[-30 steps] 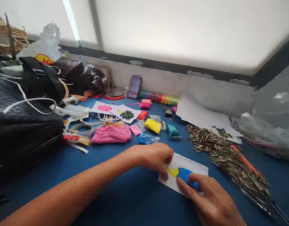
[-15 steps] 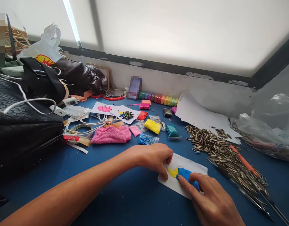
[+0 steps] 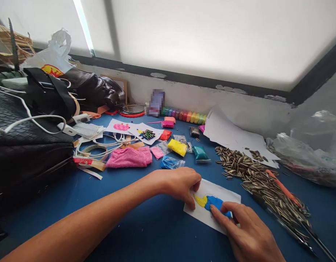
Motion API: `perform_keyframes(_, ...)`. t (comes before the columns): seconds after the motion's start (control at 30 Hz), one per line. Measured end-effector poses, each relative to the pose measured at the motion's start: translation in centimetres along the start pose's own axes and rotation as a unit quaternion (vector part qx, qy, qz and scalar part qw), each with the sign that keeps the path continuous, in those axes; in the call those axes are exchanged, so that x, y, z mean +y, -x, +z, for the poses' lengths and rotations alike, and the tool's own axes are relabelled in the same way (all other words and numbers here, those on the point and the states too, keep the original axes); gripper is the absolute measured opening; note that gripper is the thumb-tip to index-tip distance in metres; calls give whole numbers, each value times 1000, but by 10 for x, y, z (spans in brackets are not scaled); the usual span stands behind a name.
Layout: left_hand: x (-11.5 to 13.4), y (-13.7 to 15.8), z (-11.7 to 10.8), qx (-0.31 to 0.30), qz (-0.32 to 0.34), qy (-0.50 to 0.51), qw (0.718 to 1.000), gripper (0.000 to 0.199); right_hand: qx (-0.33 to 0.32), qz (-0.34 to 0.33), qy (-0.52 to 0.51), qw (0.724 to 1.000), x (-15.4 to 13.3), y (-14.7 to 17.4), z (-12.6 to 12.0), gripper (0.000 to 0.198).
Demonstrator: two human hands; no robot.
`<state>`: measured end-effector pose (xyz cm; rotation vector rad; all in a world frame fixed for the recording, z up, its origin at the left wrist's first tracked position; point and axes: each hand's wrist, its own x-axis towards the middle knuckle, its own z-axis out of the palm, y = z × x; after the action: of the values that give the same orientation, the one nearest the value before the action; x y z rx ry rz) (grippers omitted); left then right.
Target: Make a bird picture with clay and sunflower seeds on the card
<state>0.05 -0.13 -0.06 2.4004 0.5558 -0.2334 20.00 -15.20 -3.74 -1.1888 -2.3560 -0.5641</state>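
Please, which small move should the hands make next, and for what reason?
I would probably let the right hand press gently along the lower edge of the blue clay: it touches the clay there, and the left hand rests on the left end of the white paper, likely steadying it.

Open at the front of the blue table (image 3: pixel 146 233) between left forearm (image 3: pixel 102 211) and right hand (image 3: pixel 247 225), open too from forearm to pink cloth (image 3: pixel 129 158), walled at left by a black bag (image 3: pixel 31 160), crowded beyond the left hand (image 3: pixel 180 183) by packets (image 3: pixel 201 154), narrow between paper (image 3: pixel 226 191) and seeds (image 3: pixel 247 168)
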Motion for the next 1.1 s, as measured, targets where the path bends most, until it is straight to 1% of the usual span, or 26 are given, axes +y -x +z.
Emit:
perform_keyframes(0.17,2,1,-1,2,-1,1,1000,41,-11,-3,10,1000,3,7,-3,42)
perform_keyframes(0.27,3,1,-1,0,-6,-1,1000,39,-8,-11,10,1000,3,9,-4,41)
perform_keyframes(0.47,3,1,-1,-1,-8,-3,1000,41,-32,-12,10,999,4,13,-1,40)
perform_keyframes(0.67,4,2,-3,-3,-9,-2,1000,41,-37,-16,31,999,4,10,-1,50)
perform_keyframes(0.9,2,0,-1,2,-4,0,1000,40,-10,-12,22,1000,1,1,0,40)
perform_keyframes(1.1,2,0,-1,1,-2,-4,1000,40,-37,-5,34,999,4,14,2,47)
